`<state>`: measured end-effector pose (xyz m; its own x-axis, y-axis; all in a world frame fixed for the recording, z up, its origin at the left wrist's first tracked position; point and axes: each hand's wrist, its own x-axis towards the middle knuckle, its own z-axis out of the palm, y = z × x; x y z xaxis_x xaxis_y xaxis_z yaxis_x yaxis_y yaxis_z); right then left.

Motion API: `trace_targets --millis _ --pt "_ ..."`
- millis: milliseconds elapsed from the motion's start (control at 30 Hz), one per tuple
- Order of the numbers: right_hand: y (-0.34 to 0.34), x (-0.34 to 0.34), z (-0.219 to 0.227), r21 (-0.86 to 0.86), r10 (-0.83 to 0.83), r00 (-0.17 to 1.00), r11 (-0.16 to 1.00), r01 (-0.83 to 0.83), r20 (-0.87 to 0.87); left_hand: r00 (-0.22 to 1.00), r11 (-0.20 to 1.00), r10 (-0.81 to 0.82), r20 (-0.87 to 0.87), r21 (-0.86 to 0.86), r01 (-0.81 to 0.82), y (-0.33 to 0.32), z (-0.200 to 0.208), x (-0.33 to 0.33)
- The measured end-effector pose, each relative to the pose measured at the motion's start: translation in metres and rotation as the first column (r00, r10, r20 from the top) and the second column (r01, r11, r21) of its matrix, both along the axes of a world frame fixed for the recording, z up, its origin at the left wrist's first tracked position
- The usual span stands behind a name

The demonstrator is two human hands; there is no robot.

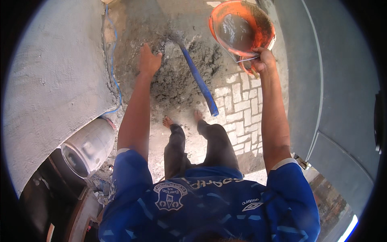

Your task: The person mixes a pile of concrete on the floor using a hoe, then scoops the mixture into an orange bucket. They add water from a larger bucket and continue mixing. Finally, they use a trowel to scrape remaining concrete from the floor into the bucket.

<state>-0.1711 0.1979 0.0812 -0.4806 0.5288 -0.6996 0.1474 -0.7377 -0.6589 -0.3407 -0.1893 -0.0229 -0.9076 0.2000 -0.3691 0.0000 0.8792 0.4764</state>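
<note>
an orange bucket (260, 32) of murky liquid (237, 32) is gripped at its near rim by the curled right hand (265, 61); the left hand (149, 61), seemingly empty, is held partly open near a grey heap (173, 78), left of a blue handle (196, 75).

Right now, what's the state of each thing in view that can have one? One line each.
Orange bucket: murky liquid inside, inner wall smeared.
Right hand: holding the bucket at its rim.
Left hand: looks empty, over the grey mix.
Grey mix: loose, lumpy, spread on the ground.
Blue-handled tool: unheld, far end at the mix.
Pale drum: open or lidded, can't tell.
Blue cord: slack, along the wall's foot.
</note>
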Motion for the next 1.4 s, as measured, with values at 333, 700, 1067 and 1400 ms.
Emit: trace_targets --millis 333,700,1067,1400 --pt "0.085 0.033 -0.192 -0.074 -0.227 0.968 0.969 0.236 0.109 0.861 0.951 0.059 0.505 0.233 -0.202 0.077 0.028 0.195" --pt "0.221 -0.101 -0.533 -0.198 -0.302 0.942 0.924 0.326 0.146 0.436 0.701 0.485 0.758 -0.039 -0.712 0.131 0.018 0.201" --pt "0.149 -0.101 -0.526 -0.167 0.243 0.891 0.967 -0.192 0.384 0.356 0.668 0.519 0.777 -0.109 -0.736 0.135 0.01 0.194" --pt "-0.168 -0.064 -0.31 -0.369 0.711 0.652 0.699 -0.613 0.264 0.549 0.867 0.461 0.697 -0.223 -0.445 0.095 0.005 0.335"
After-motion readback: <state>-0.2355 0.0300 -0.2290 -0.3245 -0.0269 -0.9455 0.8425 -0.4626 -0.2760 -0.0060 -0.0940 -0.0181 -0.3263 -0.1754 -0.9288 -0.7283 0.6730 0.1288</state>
